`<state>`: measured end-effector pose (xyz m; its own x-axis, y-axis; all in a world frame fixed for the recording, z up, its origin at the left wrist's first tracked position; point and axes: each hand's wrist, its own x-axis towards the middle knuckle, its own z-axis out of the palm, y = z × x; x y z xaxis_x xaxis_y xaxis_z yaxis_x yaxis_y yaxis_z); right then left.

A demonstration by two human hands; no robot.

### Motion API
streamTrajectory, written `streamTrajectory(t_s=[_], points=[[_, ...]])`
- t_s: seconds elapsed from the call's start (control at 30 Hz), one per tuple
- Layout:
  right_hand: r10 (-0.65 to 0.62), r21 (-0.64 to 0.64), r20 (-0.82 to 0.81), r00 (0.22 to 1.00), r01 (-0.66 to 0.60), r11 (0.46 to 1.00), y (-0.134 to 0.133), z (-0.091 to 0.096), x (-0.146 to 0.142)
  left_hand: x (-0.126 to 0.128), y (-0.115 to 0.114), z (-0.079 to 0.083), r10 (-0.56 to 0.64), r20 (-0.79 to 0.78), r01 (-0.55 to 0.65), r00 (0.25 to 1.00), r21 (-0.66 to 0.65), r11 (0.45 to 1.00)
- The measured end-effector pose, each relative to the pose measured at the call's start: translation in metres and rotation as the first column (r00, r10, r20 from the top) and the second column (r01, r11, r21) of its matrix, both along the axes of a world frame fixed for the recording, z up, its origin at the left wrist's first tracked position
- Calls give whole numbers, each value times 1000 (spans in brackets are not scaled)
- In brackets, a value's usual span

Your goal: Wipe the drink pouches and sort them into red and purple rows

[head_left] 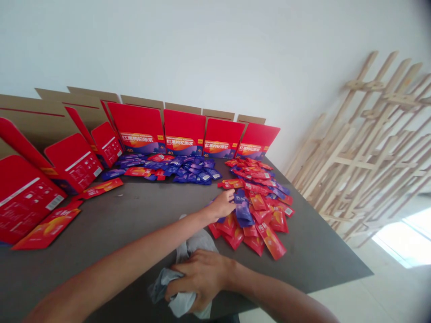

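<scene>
My left hand (222,205) reaches to the left side of a mixed pile. Its bent fingers close on the edge of a purple pouch (243,211); the fingertips are partly hidden. Around that pouch lie many flat red pouches (271,240), overlapping one another. Nearer me, my right hand (202,278) is closed around a crumpled grey cloth (183,303). Part of the cloth bulges out above the knuckles and part hangs below the fingers. My two forearms cross in front of me.
Red cartons (184,128) with raised flaps line the wall; others (76,163) stand at the left. Before them lies a heap of purple pouches (193,168) with some red ones. Single red pouches (50,226) lie left on the dark table (144,204). Wooden easels (357,166) lean at right.
</scene>
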<state>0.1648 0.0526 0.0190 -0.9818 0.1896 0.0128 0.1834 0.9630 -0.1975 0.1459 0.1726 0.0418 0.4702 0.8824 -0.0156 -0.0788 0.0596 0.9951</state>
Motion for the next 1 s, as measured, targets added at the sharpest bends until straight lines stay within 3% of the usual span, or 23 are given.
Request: streamTrajectory(t_s=[0.1,0.2,0.27,0.37,0.43,0.5,0.6,0.77,1.0], points=[[0,3,-28,1000,1,1000,1,-3,1,-39,5,5,10,-174,24,985,195,980],[-9,-14,-42,999,8,1000,2,-3,3,-103,24,10,148,-355,-1,923,383,924],[-15,-22,-47,999,14,1000,2,-2,3,-154,45,10,298,-467,-51,833,471,881],[-27,-36,-46,999,26,999,1,1,4,-229,80,5,503,-581,-118,640,572,812],[-39,-53,-41,998,37,998,1,2,3,-265,99,0,588,-623,-127,516,623,772],[-43,-69,-43,998,40,997,2,3,3,-285,110,-6,627,-649,-88,430,661,745],[-51,-82,-56,997,47,996,5,4,2,-285,117,-12,639,-667,44,384,704,709],[-59,-81,-64,996,54,995,6,3,3,-246,119,-9,643,-661,255,386,747,614],[-69,-71,-77,995,64,995,5,4,2,-205,133,-2,636,-669,371,385,743,557]])
